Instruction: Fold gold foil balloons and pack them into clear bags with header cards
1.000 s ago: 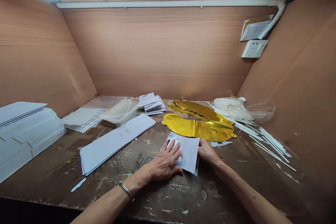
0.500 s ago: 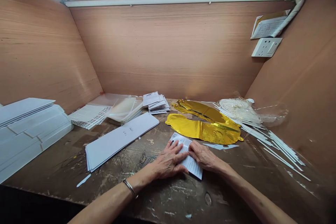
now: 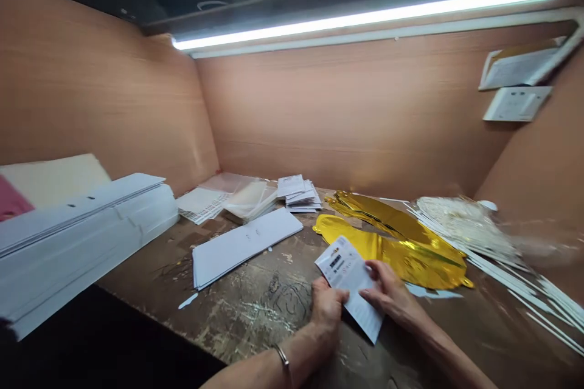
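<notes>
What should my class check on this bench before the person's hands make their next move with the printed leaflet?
Left hand at the printed leaflet's lower edge: ok.
Right hand on the printed leaflet's right side: ok.
Barcode facing up and visible: ok.
Printed leaflet apart from the gold foil balloon: cannot tell.
White plastic sticks away from both hands: ok.

A bright strip light glares overhead; the right edge seems blurred.
</notes>
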A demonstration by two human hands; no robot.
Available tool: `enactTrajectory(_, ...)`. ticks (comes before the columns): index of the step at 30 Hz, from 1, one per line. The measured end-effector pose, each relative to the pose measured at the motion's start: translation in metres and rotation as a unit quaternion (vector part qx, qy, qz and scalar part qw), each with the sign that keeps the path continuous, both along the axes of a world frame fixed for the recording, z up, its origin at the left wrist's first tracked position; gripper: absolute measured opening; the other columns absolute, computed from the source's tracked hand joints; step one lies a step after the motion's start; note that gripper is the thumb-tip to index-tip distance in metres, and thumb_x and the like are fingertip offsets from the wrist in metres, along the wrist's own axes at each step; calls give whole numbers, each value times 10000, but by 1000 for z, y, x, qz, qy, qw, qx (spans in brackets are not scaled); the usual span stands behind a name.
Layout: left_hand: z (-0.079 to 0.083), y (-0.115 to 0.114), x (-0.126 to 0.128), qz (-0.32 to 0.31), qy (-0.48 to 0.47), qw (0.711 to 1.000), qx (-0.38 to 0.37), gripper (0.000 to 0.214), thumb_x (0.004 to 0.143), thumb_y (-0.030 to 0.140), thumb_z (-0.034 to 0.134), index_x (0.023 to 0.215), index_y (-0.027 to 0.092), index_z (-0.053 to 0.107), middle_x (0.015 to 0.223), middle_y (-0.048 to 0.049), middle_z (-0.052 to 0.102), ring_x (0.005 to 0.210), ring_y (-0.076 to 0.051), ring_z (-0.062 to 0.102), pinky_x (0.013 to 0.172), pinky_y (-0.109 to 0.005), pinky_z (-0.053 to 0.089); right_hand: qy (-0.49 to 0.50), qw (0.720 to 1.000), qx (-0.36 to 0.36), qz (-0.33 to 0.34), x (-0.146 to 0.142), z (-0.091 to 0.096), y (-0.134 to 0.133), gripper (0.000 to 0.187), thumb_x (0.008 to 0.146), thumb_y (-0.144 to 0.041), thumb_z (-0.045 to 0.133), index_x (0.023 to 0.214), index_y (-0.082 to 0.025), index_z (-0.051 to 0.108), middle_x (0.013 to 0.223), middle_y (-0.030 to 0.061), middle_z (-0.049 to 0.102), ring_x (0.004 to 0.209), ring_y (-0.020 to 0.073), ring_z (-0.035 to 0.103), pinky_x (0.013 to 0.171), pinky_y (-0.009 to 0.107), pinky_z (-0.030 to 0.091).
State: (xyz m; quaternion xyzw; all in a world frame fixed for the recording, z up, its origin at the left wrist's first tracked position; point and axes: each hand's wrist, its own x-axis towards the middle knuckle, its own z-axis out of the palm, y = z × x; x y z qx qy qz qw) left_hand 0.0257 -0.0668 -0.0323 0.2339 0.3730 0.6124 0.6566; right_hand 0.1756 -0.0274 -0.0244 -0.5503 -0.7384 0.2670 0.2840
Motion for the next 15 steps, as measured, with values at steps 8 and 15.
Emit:
enactTrajectory(8, 28, 35, -64, -112, 104, 978, 140, 303, 451, 124, 647, 750, 74, 656, 639, -50, 622, 518, -116, 520, 471, -202, 375, 292, 884, -310, 192, -13, 39, 21, 350, 685, -427, 567, 871, -140, 642, 721, 72, 642, 678, 207, 595, 649, 306, 447)
enactTrajectory(15, 50, 111, -179, 93, 557, 810, 155, 296, 747, 347, 440, 718, 125, 635, 657, -57, 620, 616, -165, 575, 528, -253, 451, 372, 843, -366, 132, -69, 12, 37, 316, 588, -442, 649, 736, -163, 674, 605, 53, 644, 544, 182, 595, 521, 266, 449)
